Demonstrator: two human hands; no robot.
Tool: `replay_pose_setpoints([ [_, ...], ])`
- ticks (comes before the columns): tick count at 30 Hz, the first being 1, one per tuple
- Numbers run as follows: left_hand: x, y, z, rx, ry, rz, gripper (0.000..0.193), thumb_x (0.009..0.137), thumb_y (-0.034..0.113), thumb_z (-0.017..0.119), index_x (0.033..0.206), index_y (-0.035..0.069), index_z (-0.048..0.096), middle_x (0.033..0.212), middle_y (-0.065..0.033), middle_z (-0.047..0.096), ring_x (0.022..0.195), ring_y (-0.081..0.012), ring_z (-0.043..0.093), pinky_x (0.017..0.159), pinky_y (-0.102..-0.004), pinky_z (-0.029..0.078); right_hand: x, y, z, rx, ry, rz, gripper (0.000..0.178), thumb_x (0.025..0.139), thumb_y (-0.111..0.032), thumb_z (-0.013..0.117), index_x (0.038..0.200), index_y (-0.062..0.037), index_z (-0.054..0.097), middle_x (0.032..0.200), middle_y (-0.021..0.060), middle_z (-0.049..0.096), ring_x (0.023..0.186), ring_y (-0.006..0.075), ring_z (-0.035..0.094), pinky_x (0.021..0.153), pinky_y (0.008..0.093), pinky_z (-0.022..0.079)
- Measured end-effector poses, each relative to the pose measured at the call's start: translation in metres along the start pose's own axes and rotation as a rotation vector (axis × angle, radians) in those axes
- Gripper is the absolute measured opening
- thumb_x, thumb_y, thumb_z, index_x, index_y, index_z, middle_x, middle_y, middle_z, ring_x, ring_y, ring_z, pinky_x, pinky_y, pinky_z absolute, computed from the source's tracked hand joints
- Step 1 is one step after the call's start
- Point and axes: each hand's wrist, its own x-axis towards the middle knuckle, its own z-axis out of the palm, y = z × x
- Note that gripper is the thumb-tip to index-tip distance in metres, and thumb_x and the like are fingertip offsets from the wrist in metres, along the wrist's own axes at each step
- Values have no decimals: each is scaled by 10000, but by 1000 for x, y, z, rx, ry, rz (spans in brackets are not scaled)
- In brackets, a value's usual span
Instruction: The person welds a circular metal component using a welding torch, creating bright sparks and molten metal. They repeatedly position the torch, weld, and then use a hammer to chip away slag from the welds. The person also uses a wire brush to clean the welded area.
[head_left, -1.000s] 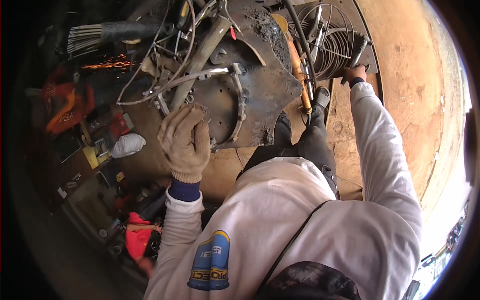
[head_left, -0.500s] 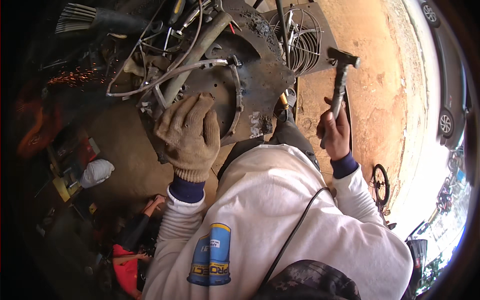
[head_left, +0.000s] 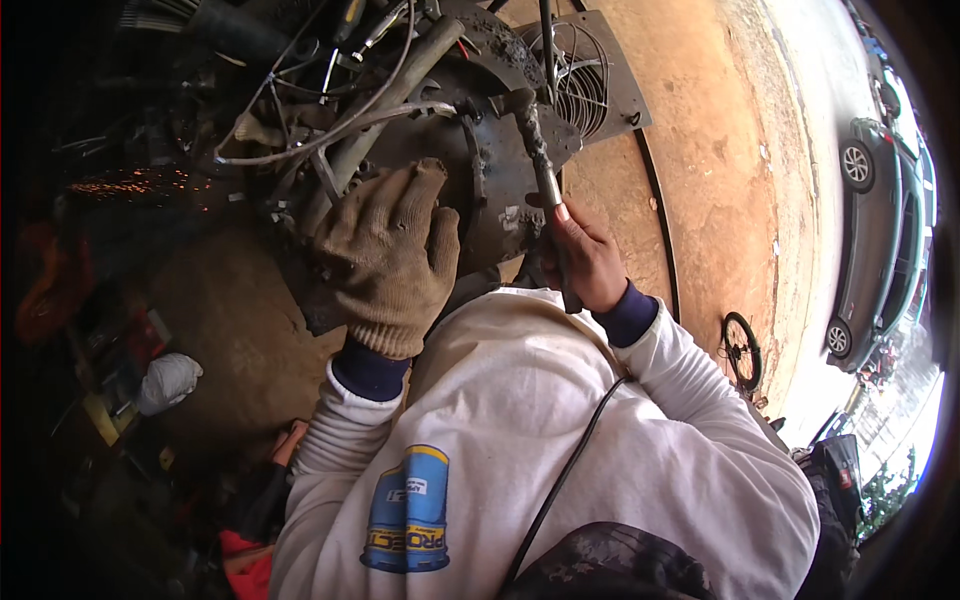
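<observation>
While a white shirt (head_left: 520,390) with a black cord (head_left: 565,465) across it fills the near part of the view, a hammer (head_left: 541,160) slants up and leftward just beyond it, over the right side of a metal bench. Its head is dark and blunt; the upper shaft looks rough and lumpy, turning smoother and paler just above the grip, and a dark butt end shows below. The bare right hand (head_left: 590,258) is closed firmly around the lower shaft, thumb laid along it. I cannot tell whether the hammer head touches anything under it.

At about the same depth, the left hand (head_left: 392,255), in a brown knitted glove, lies back upward over the bench, fingers close together and thumb a little apart; its palm is hidden, so I cannot tell what it holds.

Past the hands, the bench plate (head_left: 510,185) carries a curved dark bar (head_left: 477,160), with a thick pipe (head_left: 415,78) slanting beyond. Farther out are coiled wire (head_left: 580,95), a bicycle wheel (head_left: 741,350) on the right and a parked grey car (head_left: 876,215).
</observation>
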Motion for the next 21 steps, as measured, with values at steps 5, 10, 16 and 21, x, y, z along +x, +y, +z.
replay_pose_setpoints([
  [5, -2, -1, -3, 19, -37, 11, 389, 835, 258, 675, 1204, 144, 630, 1162, -49, 612, 1058, -274, 583, 876, -447, 487, 4, 12, 6, 102, -28, 10, 384, 1059, -394, 401, 1145, -53, 555, 708, 21, 538, 501, 90, 486, 433, 232, 393],
  [10, -2, -2, -5, 35, -59, 31, 399, 840, 265, 666, 1219, 149, 624, 1177, -45, 607, 1071, -271, 576, 878, -445, 486, 5, 18, 6, 89, -18, 2, 399, 1064, -396, 378, 1157, -52, 559, 697, 25, 533, 465, 102, 473, 429, 233, 390],
  [16, -2, -2, -6, 53, -67, 34, 401, 842, 277, 664, 1222, 154, 624, 1176, -37, 608, 1088, -259, 573, 880, -444, 486, -2, 8, 8, 125, 88, -69, 416, 1063, -391, 385, 1210, -46, 565, 683, 17, 519, 454, 111, 469, 421, 239, 386],
  [21, -2, -1, -5, 73, -63, 30, 399, 839, 281, 670, 1215, 157, 628, 1174, -34, 611, 1091, -255, 576, 873, -444, 489, 3, 11, 13, 130, 61, 18, 418, 1062, -372, 394, 1272, -44, 548, 693, 22, 526, 452, 112, 466, 406, 247, 381],
])
